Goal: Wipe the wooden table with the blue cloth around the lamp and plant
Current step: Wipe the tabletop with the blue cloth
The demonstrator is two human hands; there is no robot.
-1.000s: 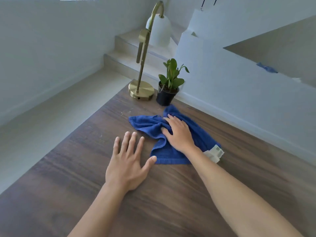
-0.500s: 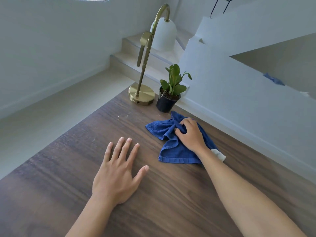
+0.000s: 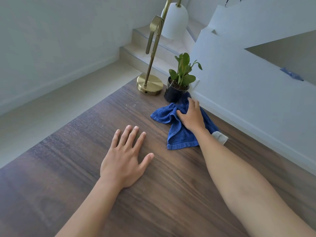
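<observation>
Far left on my feed, a pale floor [image 3: 42,103] runs along the table's left edge. The table [image 3: 82,137] is dark wood grain and fills the lower part of the view. The left hand [image 3: 124,159] lies palm down on it, left of centre. Its fingers are straight and spread wide, the thumb is out to the right, and it holds nothing. It is well apart from the cloth.

Further back, near the far end of the table, I see a few pale specks [image 3: 130,105] on the wood. Just right of them stands the lamp [image 3: 150,84], with a round brass base, a thin stem leaning up out of frame and a white shade [image 3: 174,21] hanging behind. Just beside the base, apart from it, is the plant [image 3: 179,81], green leaves in a dark pot.

The cloth [image 3: 179,134] lies bunched on the table in front of the pot. Its far corner touches the pot's right side and its near hem points back toward me. The right hand [image 3: 192,117] presses down on the cloth's far half, fingers stretched toward the pot and close together, thumb lying out to the left on a fold. A white tag [image 3: 220,137] shows right of the wrist.

A white wall [image 3: 248,93] runs along the table's right edge. On the ledge above it lies a small blue scrap [image 3: 291,75], and I cannot tell what it is.
</observation>
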